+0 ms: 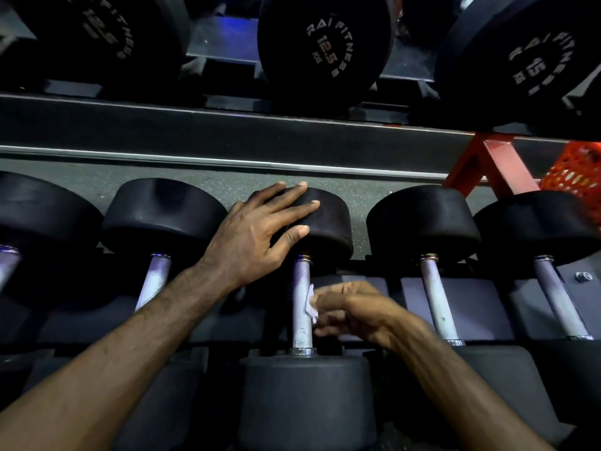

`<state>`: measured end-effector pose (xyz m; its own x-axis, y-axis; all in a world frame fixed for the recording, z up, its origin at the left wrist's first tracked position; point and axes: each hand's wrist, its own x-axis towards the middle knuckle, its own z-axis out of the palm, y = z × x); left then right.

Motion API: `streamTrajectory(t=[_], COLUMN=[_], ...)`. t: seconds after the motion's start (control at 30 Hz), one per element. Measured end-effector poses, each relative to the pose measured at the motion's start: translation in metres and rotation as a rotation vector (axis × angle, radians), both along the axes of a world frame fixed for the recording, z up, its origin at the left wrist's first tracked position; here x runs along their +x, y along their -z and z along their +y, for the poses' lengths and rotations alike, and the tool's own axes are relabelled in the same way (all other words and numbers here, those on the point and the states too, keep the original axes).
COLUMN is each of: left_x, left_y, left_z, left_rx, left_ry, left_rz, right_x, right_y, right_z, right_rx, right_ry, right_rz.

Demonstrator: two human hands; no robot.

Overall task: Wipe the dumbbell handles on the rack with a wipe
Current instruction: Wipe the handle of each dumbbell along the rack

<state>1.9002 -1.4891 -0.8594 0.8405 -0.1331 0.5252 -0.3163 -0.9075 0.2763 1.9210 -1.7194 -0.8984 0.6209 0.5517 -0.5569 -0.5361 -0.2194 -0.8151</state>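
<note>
5 dumbbell handles [301, 307] show on the lower rack [227, 138]; 3 dumbbells sit above. The left hand [260, 232] lies flat on 1 far head [328, 229]. The blurred right hand [354, 310] pinches the half-hidden wipe [310, 302] against the middle handle.

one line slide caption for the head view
Left hand rests on a dumbbell head while right hand presses a white wipe against that dumbbell's handle.

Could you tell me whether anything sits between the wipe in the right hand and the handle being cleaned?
Nothing visible does: the right hand holds the wipe directly against the handle, while the left hand rests on the far weight head.
</note>
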Motion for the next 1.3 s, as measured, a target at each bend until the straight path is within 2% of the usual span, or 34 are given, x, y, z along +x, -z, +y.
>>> streamTrajectory(t=[0.13, 0.27, 0.33, 0.5, 0.57, 0.7, 0.87, 0.93, 1.0, 1.07, 1.1, 1.2, 1.3], left_x=[-0.001, -0.001, 0.0, 0.0, 0.0, 0.0, 0.0, 0.0, -0.001, -0.002, -0.001, 0.0, 0.001], left_y=[0.001, 0.001, 0.001, 0.001, 0.002, 0.002, 0.002, 0.002, 0.003, 0.004, 0.004, 0.006, 0.007], left_z=[0.0, 0.0, -0.001, 0.0, 0.0, -0.002, 0.0, -0.001, -0.001, -0.002, -0.002, 0.0, 0.001], left_rx=[0.006, 0.005, 0.009, -0.003, -0.003, -0.006, -0.01, -0.005, -0.01, -0.016, -0.011, 0.0, 0.001], left_ry=[-0.004, -0.008, -0.01, -0.009, -0.007, -0.011, -0.01, -0.014, -0.017, -0.02, -0.019, -0.022, -0.023], left_rz=[0.007, 0.01, -0.006, -0.011, -0.012, -0.022, -0.022, -0.018, -0.009, -0.011, -0.013, -0.023, -0.042], right_x=[0.009, -0.007, -0.008, 0.005, 0.0, -0.014, 0.001, -0.003, -0.012, -0.017, -0.016, -0.01, -0.009], right_y=[0.0, 0.0, -0.002, -0.007, -0.006, -0.008, -0.012, -0.008, -0.003, 0.0, -0.001, -0.002, -0.002], right_z=[0.015, -0.003, -0.004, 0.019, 0.013, -0.003, 0.015, 0.014, 0.009, 0.003, 0.001, -0.002, -0.012], right_rx=[0.062, -0.094, -0.123, -0.001, -0.028, -0.18, -0.104, -0.143, -0.286, -0.462, -0.486, -0.332, -0.255], right_ry=[0.161, -0.027, -0.046, 0.208, 0.146, -0.128, 0.124, 0.096, -0.018, -0.101, -0.121, -0.271, -0.587], right_rz=[-0.169, -0.122, -0.121, -0.271, -0.262, -0.218, -0.369, -0.439, -0.61, -0.91, -1.064, -1.388, -1.64])
